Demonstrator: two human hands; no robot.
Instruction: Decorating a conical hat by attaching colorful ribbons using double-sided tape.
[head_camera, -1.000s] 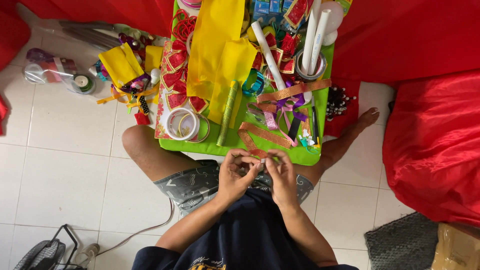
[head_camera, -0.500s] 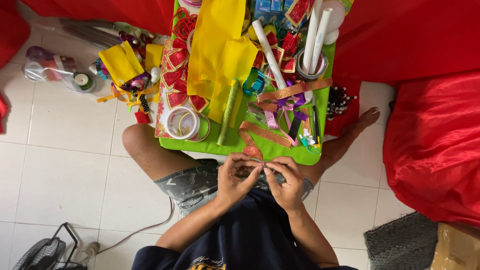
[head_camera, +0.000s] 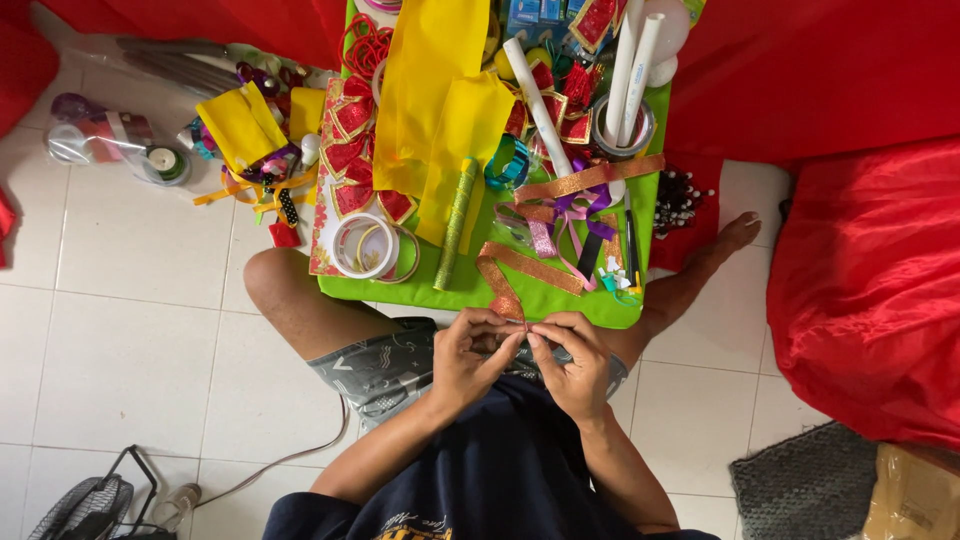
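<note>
Over my lap, my left hand and my right hand meet fingertip to fingertip, both pinching the near end of a glittery copper ribbon. The ribbon runs from my fingers up onto the green low table and loops back toward the right. The pinched end is mostly hidden by my fingers.
The table holds yellow paper sheets, a tape roll, red bows, white tubes in a tin and purple ribbons. More craft scraps lie on the tile floor at left. Red fabric is at right, a fan lower left.
My hands have stayed together at the table's near edge, shifting slightly while the fingers work the ribbon end.
</note>
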